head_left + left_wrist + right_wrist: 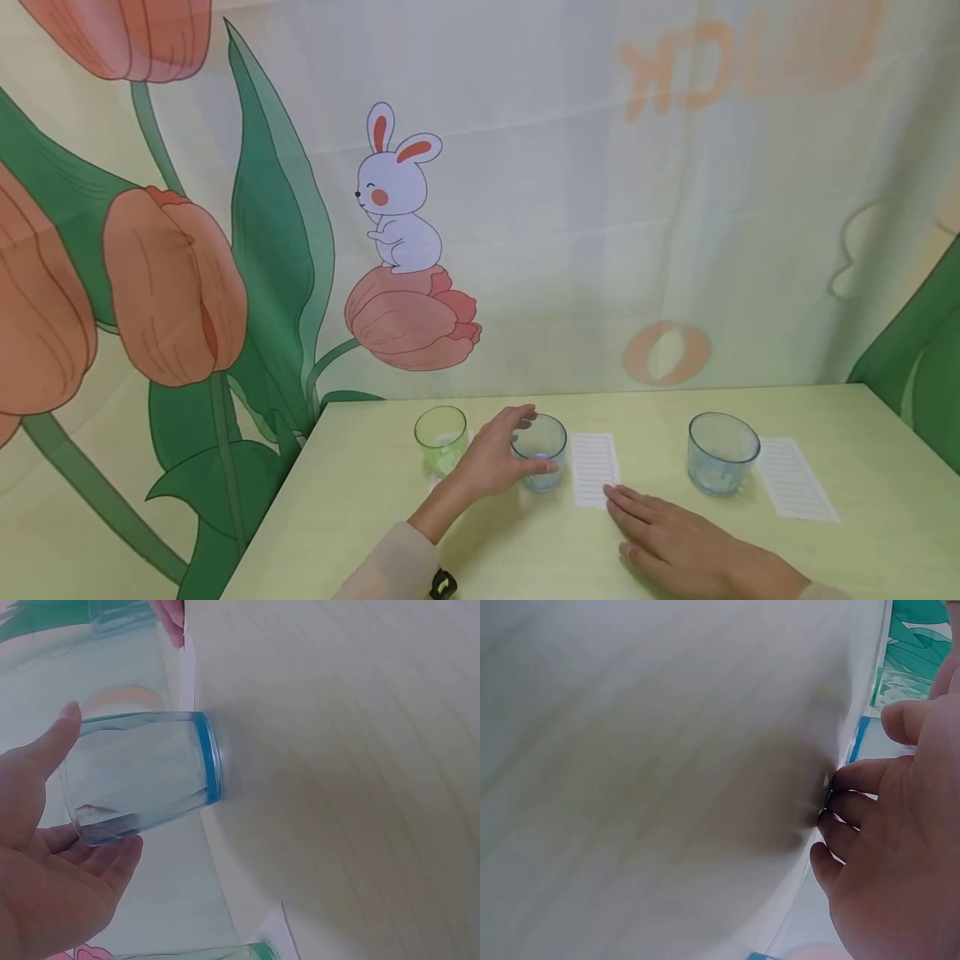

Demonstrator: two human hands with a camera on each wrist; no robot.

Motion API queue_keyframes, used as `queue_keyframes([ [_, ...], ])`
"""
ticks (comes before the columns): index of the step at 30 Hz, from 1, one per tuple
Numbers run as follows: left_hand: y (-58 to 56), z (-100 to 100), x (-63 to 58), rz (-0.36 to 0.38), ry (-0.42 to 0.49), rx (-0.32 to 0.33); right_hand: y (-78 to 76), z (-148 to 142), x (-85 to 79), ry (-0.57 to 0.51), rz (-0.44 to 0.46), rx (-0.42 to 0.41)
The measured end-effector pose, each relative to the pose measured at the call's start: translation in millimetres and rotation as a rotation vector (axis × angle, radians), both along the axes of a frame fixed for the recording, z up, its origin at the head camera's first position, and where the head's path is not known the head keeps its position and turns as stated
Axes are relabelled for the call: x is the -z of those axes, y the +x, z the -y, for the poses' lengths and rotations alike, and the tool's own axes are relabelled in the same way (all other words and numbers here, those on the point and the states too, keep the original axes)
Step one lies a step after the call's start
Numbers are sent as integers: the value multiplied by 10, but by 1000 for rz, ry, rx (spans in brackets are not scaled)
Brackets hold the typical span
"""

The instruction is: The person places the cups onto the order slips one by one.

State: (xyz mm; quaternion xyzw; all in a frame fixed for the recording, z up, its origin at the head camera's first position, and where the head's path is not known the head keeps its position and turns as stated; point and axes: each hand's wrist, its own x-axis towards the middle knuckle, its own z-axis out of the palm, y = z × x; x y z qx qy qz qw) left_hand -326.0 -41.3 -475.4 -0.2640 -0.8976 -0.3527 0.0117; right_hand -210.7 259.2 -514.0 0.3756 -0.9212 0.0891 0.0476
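My left hand point(489, 457) holds a clear blue glass cup point(542, 450) near its rim, thumb on the near side and fingers round the far side. In the left wrist view the blue-tinted base of this cup point(208, 759) is close to the tabletop, and the cup looks upright. To its right lies a white printed paper strip point(594, 468). My right hand point(678, 540) is palm down with its fingers extended, fingertips at the strip's near edge. From the right wrist, the fingers point(859, 776) rest at the table surface beside the cup.
A green glass cup point(441, 443) stands left of my left hand, partly over another paper. On the right, a second blue glass cup point(722, 458) stands beside another paper strip point(798, 479). A printed curtain point(555, 250) hangs behind the pale table point(540, 550).
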Motion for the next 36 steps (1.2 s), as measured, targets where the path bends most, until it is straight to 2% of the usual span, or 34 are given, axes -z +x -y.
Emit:
queue_keyframes([
  [6,-9,6,9,-3,5,-10,-9,4,6,6,-14,-8],
  [11,-15,10,-19,-4,32,8,0,2,7,5,-13,-5],
  [17,-70,-25,-16,-24,12,-7,2,1,7,7,-21,-3],
  [22,-107,-148,-25,-20,9,-14,2,2,2,11,-30,-2],
  [29,-146,-393,-78,-30,36,30,1,0,1,12,-43,-14],
  [36,-159,-615,-48,-22,49,47,-10,-7,15,19,-69,-24],
])
